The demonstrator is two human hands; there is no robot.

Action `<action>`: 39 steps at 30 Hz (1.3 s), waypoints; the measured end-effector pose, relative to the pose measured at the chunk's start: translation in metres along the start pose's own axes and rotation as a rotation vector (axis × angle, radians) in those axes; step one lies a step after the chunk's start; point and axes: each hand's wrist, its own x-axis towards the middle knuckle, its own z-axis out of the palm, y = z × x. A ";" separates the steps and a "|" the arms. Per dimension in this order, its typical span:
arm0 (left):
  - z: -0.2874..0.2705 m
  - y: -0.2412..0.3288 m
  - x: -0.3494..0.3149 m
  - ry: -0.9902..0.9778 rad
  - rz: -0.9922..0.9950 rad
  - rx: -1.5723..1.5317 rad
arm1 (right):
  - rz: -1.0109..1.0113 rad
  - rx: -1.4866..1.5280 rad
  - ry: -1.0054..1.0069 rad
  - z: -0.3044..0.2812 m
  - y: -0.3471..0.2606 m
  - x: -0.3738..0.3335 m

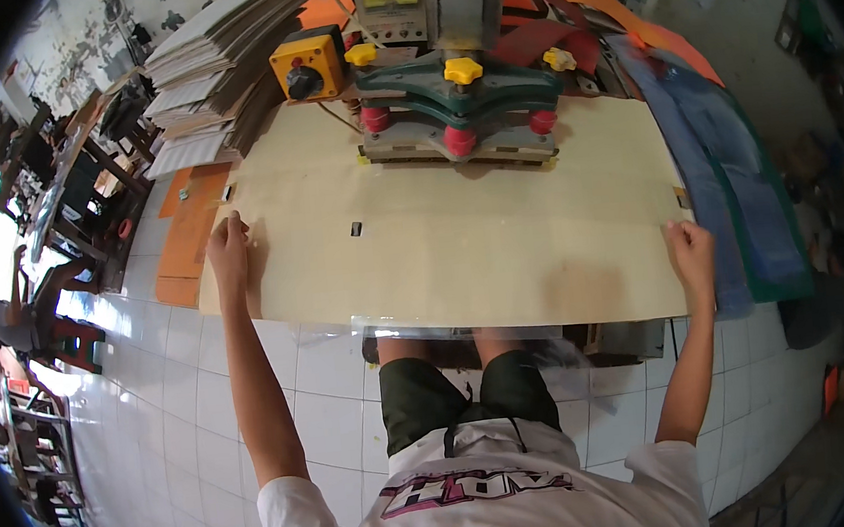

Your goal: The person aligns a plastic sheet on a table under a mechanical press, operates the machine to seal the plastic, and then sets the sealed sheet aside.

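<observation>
A large pale-yellow sheet (pixel 441 252) spreads across the work surface in front of me, its far part running under a press head. At its left edge my left hand (pixel 228 245) is closed, fingers pinched on the sheet. My right hand (pixel 692 248) is closed at the right edge, gripping the sheet near its front corner. The fingertips of both hands are partly hidden. Above the sheet's far middle sits the dark green press head (pixel 457 95), with yellow star knobs, red round spacers and a flat metal plate below. Clear plastic film (pixel 448 331) shows along the front edge.
Behind left stands a tall stack of boards (pixel 224 70) beside a yellow box with a black knob (pixel 309 65). A meter unit (pixel 389 3) stands at the back. Orange sheets (pixel 189 244) lie left, blue sheets with green edging (pixel 724 157) right. Another person (pixel 20 314) sits far left.
</observation>
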 end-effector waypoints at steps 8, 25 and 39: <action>0.001 -0.007 -0.006 -0.048 0.009 -0.070 | 0.042 0.096 0.182 0.008 0.023 -0.016; 0.004 -0.012 -0.004 0.014 -0.079 -0.235 | 0.284 0.465 0.227 0.003 0.033 -0.016; 0.001 -0.009 -0.003 -0.020 -0.079 -0.261 | 0.140 0.323 0.341 0.004 0.051 -0.022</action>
